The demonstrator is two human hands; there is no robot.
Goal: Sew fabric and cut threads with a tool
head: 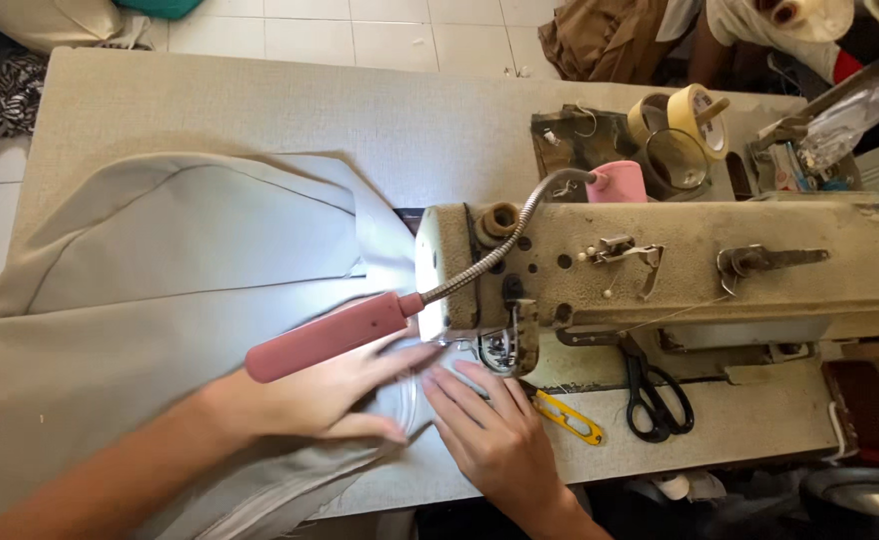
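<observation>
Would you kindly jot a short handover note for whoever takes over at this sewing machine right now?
Left hand: open, flat on the beige fabric, fingers toward the needle area.
Right hand: open, fingertips pressing the fabric edge just before the presser foot.
The pink lamp lights the needle area of the sewing machine.
Yellow thread snips and black scissors lie on the table right of the hands.
Done: fabric laid at the foot. Seam progress cannot be seen; most of the fabric lies to the left.

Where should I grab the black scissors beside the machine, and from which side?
Take the black scissors by the two loop handles, which lie nearest the table's front edge; the blades point away under the sewing machine. Come from the front, probably with the right hand, clear of the yellow thread snips.
</observation>
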